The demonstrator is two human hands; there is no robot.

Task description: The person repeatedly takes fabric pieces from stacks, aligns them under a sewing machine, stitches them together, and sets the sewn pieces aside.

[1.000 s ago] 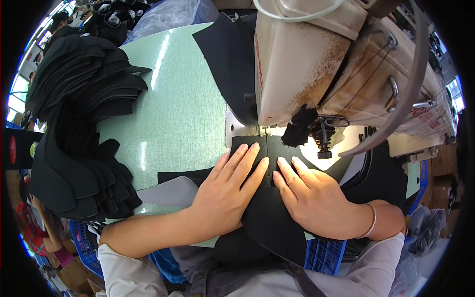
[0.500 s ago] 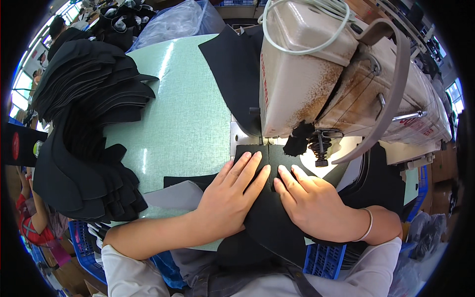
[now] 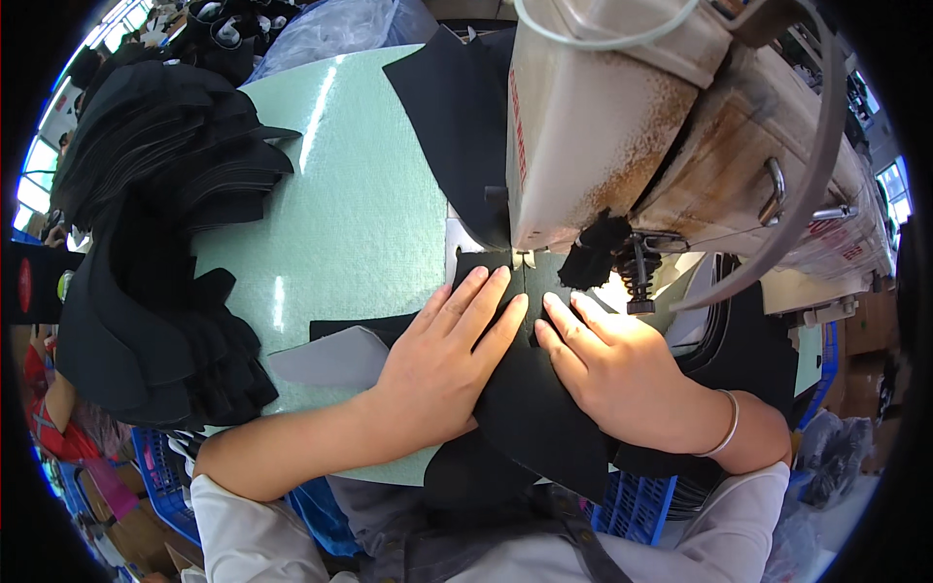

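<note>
My left hand (image 3: 437, 350) lies flat with fingers stretched forward on a black fabric piece (image 3: 539, 432). My right hand (image 3: 622, 374) presses the same material to the right of a seam line, its fingers extended and slightly spread. Between the two hands that seam runs toward the needle area of a white, rust-stained sewing machine (image 3: 593, 146); the needle tip itself is too small to make out. The near part of the fabric hangs over the table edge. Beside my left wrist rests a grey-backed piece (image 3: 330, 358). Another black piece (image 3: 452, 136) lies left of the machine head.
Tall stacks of curved black cut pieces (image 3: 160, 321) stand on the left of the pale green table (image 3: 350, 194). More dark pieces (image 3: 753, 360) lie at the right. A blue basket (image 3: 637, 507) sits below the table edge. A clear plastic bag (image 3: 326, 39) is at the back.
The whole view has shifted slightly. Both hands and the fabric have moved a little forward, bringing the fabric's far edge closer under the machine head.
</note>
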